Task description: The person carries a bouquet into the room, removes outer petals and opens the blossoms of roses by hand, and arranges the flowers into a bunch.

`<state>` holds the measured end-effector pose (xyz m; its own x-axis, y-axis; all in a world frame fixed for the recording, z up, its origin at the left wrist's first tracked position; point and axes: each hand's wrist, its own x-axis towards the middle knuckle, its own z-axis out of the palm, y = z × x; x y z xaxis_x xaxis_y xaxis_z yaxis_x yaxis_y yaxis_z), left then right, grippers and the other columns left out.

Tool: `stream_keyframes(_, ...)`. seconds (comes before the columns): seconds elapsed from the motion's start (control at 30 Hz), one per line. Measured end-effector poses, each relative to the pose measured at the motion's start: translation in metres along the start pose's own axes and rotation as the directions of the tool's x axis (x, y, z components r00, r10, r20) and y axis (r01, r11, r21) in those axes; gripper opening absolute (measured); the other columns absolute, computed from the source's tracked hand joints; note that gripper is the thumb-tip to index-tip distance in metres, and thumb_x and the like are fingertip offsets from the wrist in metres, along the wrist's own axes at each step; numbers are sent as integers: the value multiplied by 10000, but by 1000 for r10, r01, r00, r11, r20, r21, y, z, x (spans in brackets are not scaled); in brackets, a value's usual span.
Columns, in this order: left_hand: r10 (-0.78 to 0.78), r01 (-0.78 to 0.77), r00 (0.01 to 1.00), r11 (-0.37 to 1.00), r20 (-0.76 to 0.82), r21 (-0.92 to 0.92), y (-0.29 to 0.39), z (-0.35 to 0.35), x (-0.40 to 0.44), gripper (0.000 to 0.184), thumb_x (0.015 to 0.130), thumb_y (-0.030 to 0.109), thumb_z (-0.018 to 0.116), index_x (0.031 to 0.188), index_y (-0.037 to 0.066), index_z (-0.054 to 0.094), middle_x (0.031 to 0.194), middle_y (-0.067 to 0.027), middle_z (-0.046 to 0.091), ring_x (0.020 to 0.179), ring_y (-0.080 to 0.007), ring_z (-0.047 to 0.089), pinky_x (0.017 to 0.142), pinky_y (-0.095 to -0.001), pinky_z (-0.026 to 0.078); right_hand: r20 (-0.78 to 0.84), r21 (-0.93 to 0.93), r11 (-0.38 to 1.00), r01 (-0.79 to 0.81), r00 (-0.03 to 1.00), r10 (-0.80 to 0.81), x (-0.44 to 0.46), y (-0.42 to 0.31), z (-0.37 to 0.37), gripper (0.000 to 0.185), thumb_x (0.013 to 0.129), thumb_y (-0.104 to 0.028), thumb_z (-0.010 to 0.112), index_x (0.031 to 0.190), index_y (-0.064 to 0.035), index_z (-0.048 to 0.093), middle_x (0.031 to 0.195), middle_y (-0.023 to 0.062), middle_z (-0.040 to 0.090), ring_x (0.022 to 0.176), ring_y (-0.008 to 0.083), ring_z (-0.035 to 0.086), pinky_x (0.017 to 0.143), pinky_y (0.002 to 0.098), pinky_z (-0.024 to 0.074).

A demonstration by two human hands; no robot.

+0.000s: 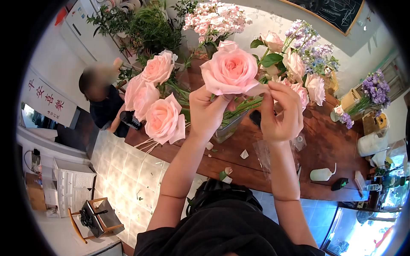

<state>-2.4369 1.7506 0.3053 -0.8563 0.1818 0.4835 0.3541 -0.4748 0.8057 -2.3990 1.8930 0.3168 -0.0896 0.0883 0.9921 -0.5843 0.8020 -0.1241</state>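
A large pink rose point(232, 70), fully opened, is held up in front of me over the table. My left hand point(207, 112) is closed around it just below the bloom; the stem is mostly hidden. With thumb and fingertips, my right hand point(282, 112) pinches an outer petal point(257, 89) at the bloom's right side. More pink roses point(165, 119) stand to the left of my left hand. Behind and below the held flower, green stems run into a clear container point(226, 131). Paler roses point(295, 64) are grouped beyond my right hand.
Loose petals point(244, 154) and plastic wrap point(262, 153) lie on the wooden table point(307, 145). A squeeze bottle point(321, 174) stands near its front edge. Purple flowers point(376, 87) are at the right. Another person point(104, 100) is at the left, and a chair point(100, 217) stands lower left.
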Motion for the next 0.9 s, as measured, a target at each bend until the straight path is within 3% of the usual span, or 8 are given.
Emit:
stream_keyframes(0.2, -28, 31, 997, 999, 73, -43, -5, -4, 5, 84, 849, 35, 599, 877, -28, 645, 721, -49, 625, 575, -65, 540, 510, -188, 416, -49, 495, 736, -462, 830, 555, -12, 7, 9, 107, 800, 114, 553, 853, 36, 504, 963, 233, 609, 767, 224, 641, 615, 269, 539)
stream_keyframes(0.33, -3, 8, 999, 995, 52, -97, -5, -4, 9, 75, 836, 6, 591, 868, -29, 648, 726, -56, 630, 580, -67, 550, 513, -191, 426, 127, 672, 587, -452, 851, 510, -5, -7, -4, 129, 801, 125, 520, 856, 24, 463, 924, 216, 608, 717, 218, 644, 563, 274, 539)
stream_keyframes(0.4, 18, -17, 1000, 998, 12, -52, -5, -3, 10, 76, 821, -14, 588, 857, -28, 653, 731, -53, 632, 591, -67, 558, 519, -191, 433, 463, 691, 390, -608, 787, 408, -4, -22, -21, 184, 735, 75, 628, 876, -4, 541, 857, 143, 639, 650, 153, 632, 516, 228, 485)
stream_keyframes(0.47, 37, -35, 999, 997, -31, 63, -3, -1, 11, 84, 804, -31, 587, 847, -27, 659, 738, -47, 633, 606, -68, 567, 528, -190, 442, 728, 519, 676, -523, 685, -30, 17, -31, -29, 247, 658, 10, 714, 882, -38, 622, 807, 78, 652, 600, 85, 600, 477, 188, 424)
stream_keyframes(0.6, 6, -4, 999, 999, -44, 32, 1, 5, 8, 76, 785, -36, 601, 817, -18, 668, 751, -37, 630, 651, -69, 587, 556, -189, 460, 406, 312, 705, -637, 761, 507, 8, -41, -22, 190, 689, 18, 693, 867, -21, 640, 737, 40, 616, 492, 56, 508, 439, 187, 384)
stream_keyframes(0.7, 96, -94, 994, 995, -55, 28, 4, 13, 6, 63, 776, -33, 611, 798, -10, 665, 768, -26, 626, 686, -70, 583, 577, -203, 463, 336, 263, 864, -428, 881, 334, 18, -40, -13, 237, 691, 16, 716, 909, -13, 627, 672, 42, 590, 478, 81, 499, 431, 194, 376)
stream_keyframes(0.73, 332, -334, 943, 940, 30, 68, -8, 6, 10, 51, 740, -44, 625, 771, -10, 647, 783, -35, 624, 702, -80, 578, 590, -218, 457, 338, 232, 904, -360, 901, 272, 20, -43, -11, 247, 685, 10, 724, 911, -12, 627, 668, 45, 591, 476, 91, 504, 428, 200, 379)
stream_keyframes(0.9, 252, -257, 966, 957, 55, 135, -11, 5, 10, 50, 710, -23, 623, 758, -35, 611, 745, -70, 616, 668, -122, 587, 578, -246, 451, 345, 11, 999, -45, 938, 38, 19, -50, -4, 222, 689, 6, 716, 894, -23, 634, 652, 84, 608, 480, 175, 535, 436, 288, 414)
